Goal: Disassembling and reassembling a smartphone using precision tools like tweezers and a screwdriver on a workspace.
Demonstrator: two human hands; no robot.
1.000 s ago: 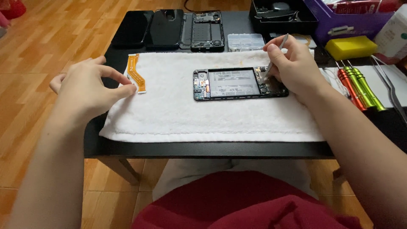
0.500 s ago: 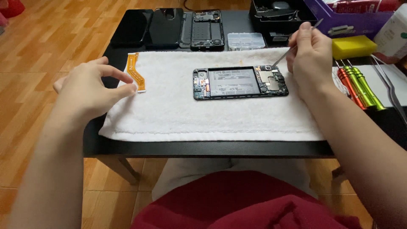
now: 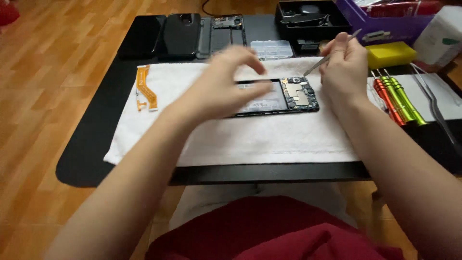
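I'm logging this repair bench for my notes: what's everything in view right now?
opened phone: 1, black with exposed board, on the towel
towel: 1, white, on the black table
flex cable: 1, orange, towel's left end
phone parts: several, black, table's far edge
screwdrivers: 3, red and green, right of the towel
sponge block: 1, yellow, far right
tweezers: 1, metal, in the right hand
left hand: blurred, over the phone, holding nothing visible

Opened phone (image 3: 276,96) + tweezers (image 3: 332,50)
Phone flat on towel, back off, circuit board showing; thin metal tweezers tilted, tip down-left.
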